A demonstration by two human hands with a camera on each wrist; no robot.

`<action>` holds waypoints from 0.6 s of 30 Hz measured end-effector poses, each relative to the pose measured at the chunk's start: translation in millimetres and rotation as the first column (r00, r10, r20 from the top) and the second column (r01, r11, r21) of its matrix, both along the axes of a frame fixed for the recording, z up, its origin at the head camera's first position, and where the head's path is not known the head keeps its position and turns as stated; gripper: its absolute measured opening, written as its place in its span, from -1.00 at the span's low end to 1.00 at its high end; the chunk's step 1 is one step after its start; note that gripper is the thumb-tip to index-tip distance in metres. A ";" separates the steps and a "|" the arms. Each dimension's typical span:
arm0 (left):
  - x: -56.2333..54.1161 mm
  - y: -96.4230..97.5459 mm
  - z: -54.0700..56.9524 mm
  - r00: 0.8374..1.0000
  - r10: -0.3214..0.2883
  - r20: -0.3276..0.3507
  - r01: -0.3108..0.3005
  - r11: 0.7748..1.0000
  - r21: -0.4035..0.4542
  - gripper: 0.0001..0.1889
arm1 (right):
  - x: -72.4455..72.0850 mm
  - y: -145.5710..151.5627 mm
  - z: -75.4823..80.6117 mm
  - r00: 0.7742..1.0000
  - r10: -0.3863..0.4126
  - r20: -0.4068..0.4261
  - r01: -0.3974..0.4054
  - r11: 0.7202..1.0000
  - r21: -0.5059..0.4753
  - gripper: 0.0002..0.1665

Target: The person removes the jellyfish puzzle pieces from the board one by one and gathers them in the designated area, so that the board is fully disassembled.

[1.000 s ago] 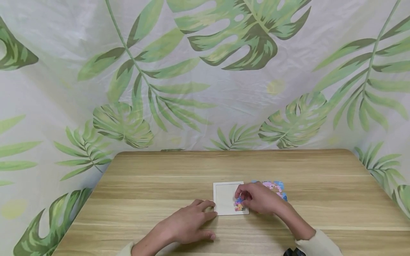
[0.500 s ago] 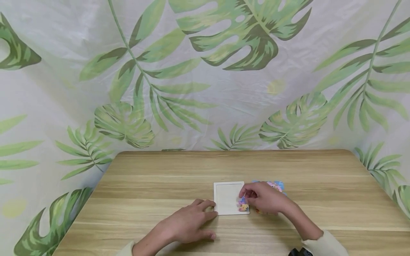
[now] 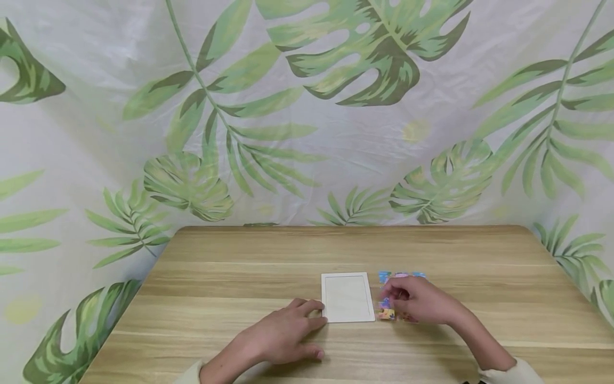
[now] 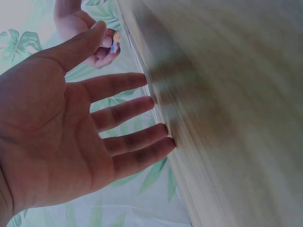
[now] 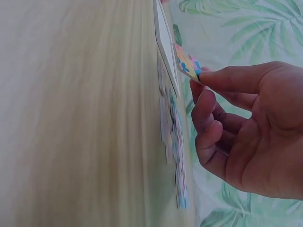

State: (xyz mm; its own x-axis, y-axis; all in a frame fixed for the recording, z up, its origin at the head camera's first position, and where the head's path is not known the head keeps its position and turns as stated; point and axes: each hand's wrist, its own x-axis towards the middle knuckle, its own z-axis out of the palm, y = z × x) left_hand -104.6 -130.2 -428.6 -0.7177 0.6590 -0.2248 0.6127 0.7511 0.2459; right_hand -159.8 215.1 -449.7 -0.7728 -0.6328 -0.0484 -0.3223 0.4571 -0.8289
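Observation:
My right hand pinches a colourful jigsaw puzzle piece between thumb and index finger, holding it above the table in the right wrist view. Whether it is one piece or several joined cannot be told. Under and behind that hand lie more puzzle pieces, partly covered by it. A white puzzle tray with a thin inner outline lies flat to their left, bare inside. With fingers spread and nearly straight, my left hand touches the tray's left edge at the fingertips. Its palm holds nothing.
The wood-grain table extends to both sides and behind the tray. A leaf-print cloth hangs beyond its back edge. The loose pieces lie flat, close to the tray's right side.
My right hand has moved right with the puzzle piece, from over the tray's right side to over the loose pieces. The left hand has stayed at the tray's edge.

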 end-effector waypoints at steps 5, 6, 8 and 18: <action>0.3 0.4 0.3 1.000 0.003 0.000 -0.003 1.000 -0.006 -0.36 | 3.4 14.0 -1.6 0.999 -0.011 0.046 0.012 1.000 -0.017 -0.87; 0.2 0.5 0.3 1.000 0.005 0.002 -0.005 1.000 -0.005 -0.36 | 4.0 16.4 -1.9 0.999 -0.012 0.045 0.013 1.000 -0.021 -0.87; 0.2 0.5 0.0 1.000 0.006 0.003 -0.006 1.000 -0.004 -0.36 | 5.1 21.0 -2.3 0.999 -0.012 0.035 0.013 0.999 -0.032 -0.85; 0.4 0.3 -0.8 1.000 -0.003 -0.015 0.003 1.000 -0.007 -0.35 | 10.7 42.5 -5.4 0.997 -0.040 -0.063 0.040 0.999 0.001 -0.81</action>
